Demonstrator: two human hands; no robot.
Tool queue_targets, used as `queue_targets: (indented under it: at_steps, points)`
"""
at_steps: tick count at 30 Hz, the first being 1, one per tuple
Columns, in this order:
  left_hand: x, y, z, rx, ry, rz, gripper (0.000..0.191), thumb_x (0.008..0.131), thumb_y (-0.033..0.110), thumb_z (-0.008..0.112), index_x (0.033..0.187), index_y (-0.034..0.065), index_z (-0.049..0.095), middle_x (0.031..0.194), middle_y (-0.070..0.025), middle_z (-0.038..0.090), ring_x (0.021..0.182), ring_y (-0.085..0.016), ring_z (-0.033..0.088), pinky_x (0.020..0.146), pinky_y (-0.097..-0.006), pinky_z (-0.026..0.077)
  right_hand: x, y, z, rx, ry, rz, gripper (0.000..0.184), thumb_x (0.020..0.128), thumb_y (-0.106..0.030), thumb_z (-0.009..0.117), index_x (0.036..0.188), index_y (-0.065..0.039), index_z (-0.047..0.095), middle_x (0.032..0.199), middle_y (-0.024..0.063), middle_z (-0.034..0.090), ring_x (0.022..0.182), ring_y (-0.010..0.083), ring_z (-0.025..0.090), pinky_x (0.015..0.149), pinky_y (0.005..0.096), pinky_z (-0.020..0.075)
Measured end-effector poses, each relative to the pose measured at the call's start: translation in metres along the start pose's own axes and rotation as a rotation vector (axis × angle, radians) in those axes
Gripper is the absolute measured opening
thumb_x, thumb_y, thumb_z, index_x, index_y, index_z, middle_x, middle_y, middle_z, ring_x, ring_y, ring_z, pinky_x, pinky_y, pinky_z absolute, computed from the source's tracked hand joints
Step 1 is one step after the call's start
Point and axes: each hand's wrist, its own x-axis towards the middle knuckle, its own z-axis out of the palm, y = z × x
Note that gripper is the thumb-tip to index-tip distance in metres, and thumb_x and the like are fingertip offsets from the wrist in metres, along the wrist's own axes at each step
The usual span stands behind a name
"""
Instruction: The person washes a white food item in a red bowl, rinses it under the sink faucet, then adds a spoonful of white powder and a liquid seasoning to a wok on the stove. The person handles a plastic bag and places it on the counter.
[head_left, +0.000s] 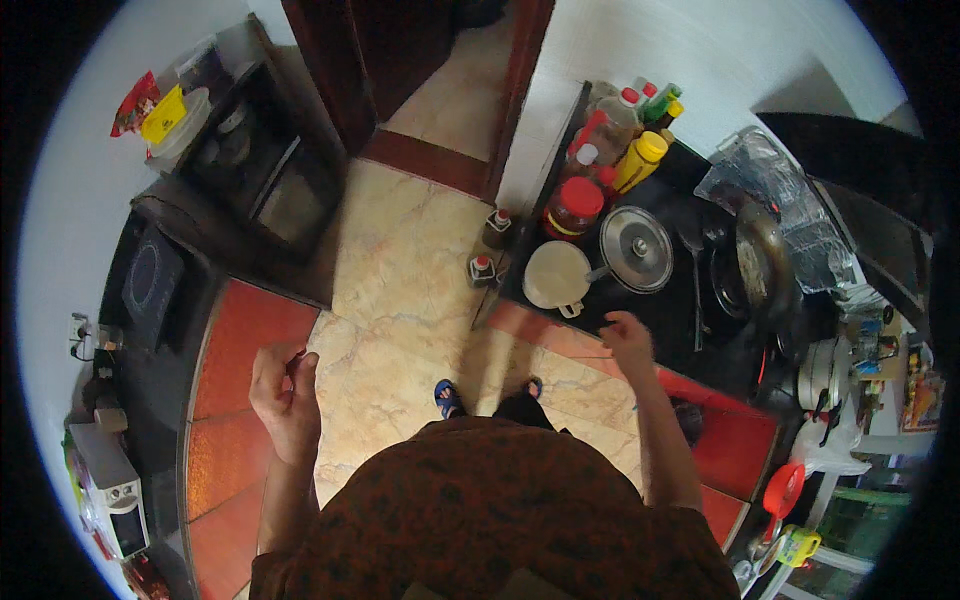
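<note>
My left hand (285, 401) hangs over the floor near the orange-red cabinet doors on the left. Its fingers curl loosely apart from the thumb, and I see nothing held in it. On the other side my right hand (628, 343) is just off the front edge of the black countertop (600, 315), its fingers bent and nothing visible in them. Closest to it are a cream mug-like pot (556, 274) with a handle and a metal lid with a knob (636, 249). A long-handled ladle (697, 285) lies farther right.
Behind the pot stand a red-lidded jar (576, 204), a yellow bottle (641, 159) and several other bottles. A wok (761, 259) sits by foil sheeting (787, 199). Two dark jugs (481, 271) stand on the tiled floor (397, 292). An induction cooktop (152, 274) and toaster oven (112, 487) occupy the left counter.
</note>
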Motion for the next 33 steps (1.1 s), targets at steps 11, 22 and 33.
queue_targets:
  at_steps: [11, 22, 33]
  points:
    - [0.015, -0.016, 0.011, 0.027, 0.120, -0.213, 0.027, 0.084, -0.006, 0.068, 0.109, 0.0021, 0.065, 0.097, -0.0072, 0.063, 0.084, -0.015, 0.062, 0.074, -0.0275, 0.050, 0.081, -0.139, -0.075, -0.024, 0.316, -0.350, 0.027, 0.090, -0.006, 0.069, 0.116, -0.002, 0.066, 0.097, 0.0032, 0.066, 0.086, 0.0107, 0.061, 0.079, 0.0260, 0.0506]
    - [0.043, -0.005, 0.040, 0.053, 0.185, -0.308, 0.029, 0.084, -0.008, 0.065, 0.111, 0.0026, 0.065, 0.099, -0.0063, 0.063, 0.087, -0.014, 0.060, 0.076, -0.0271, 0.049, 0.162, -0.180, -0.096, 0.077, 0.547, -0.552, 0.039, 0.090, 0.001, 0.066, 0.128, -0.006, 0.060, 0.109, 0.0053, 0.064, 0.094, 0.0124, 0.061, 0.085, 0.0270, 0.0506]
    - [0.063, -0.026, 0.048, 0.098, 0.122, -0.294, 0.032, 0.080, -0.011, 0.068, 0.109, 0.0013, 0.065, 0.102, -0.0090, 0.063, 0.079, -0.014, 0.059, 0.070, -0.0260, 0.049, 0.178, -0.223, -0.026, 0.103, 0.317, -0.586, 0.038, 0.092, -0.001, 0.065, 0.129, -0.004, 0.059, 0.126, 0.0073, 0.062, 0.116, 0.0164, 0.058, 0.100, 0.0309, 0.0461]
